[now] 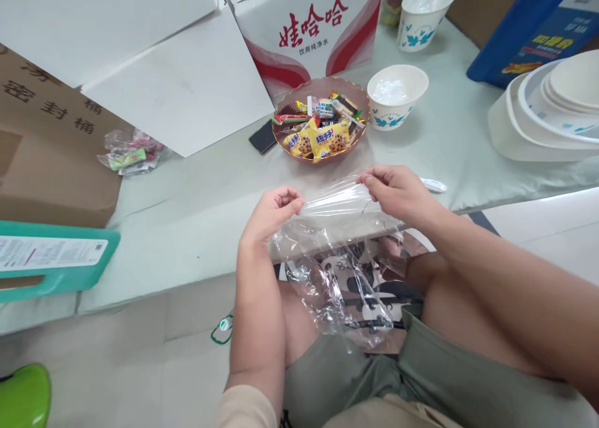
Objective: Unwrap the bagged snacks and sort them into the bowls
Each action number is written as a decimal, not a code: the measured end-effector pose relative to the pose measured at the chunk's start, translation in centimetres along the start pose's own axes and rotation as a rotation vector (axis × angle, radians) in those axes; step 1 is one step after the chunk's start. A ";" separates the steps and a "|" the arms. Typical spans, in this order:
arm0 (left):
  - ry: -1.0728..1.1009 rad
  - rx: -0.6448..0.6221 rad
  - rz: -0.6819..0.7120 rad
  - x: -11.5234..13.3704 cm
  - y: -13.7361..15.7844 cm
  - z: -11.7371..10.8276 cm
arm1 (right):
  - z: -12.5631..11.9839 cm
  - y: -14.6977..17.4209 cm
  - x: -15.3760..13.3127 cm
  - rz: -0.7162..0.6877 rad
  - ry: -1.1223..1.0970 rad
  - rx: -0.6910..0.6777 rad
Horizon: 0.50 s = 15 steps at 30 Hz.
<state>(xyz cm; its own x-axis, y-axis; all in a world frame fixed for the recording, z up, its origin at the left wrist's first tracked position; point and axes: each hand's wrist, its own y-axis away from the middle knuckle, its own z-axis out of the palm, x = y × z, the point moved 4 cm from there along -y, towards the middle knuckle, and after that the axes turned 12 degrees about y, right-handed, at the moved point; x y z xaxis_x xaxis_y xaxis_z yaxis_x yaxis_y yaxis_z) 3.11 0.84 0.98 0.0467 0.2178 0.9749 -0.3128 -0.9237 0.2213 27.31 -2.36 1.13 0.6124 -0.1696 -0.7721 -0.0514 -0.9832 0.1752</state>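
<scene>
Clear plastic (337, 278) hung past the table's (187, 231) front edge, near the bowl (362, 103), with room to its left. The left hand (274, 213) and right hand (397, 191), fingers closed, pinched its top taut.

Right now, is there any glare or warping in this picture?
In the head view, bright glare streaks the clear plastic between the left hand and right hand; in the same view, the tubs at the right edge look stretched sideways, and shadow around the bowl is soft.
</scene>
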 end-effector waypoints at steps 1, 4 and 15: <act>-0.004 0.000 0.006 -0.1 0.0 0.0 | -0.2 0.1 0.0 -0.014 0.011 0.014; -0.013 0.029 0.039 -0.2 -0.2 -0.3 | -0.6 0.3 -0.1 -0.045 0.022 0.073; -0.003 -0.083 -0.209 -1.2 0.3 -1.4 | -1.9 0.2 0.1 0.023 -0.122 0.182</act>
<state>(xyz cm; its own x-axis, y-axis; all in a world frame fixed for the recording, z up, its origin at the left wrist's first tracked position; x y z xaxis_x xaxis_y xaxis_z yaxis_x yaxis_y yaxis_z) 1.69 0.76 -0.12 0.1215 0.4002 0.9083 -0.3733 -0.8295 0.4154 28.81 -2.41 2.26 0.5101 -0.1884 -0.8392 -0.2129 -0.9730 0.0891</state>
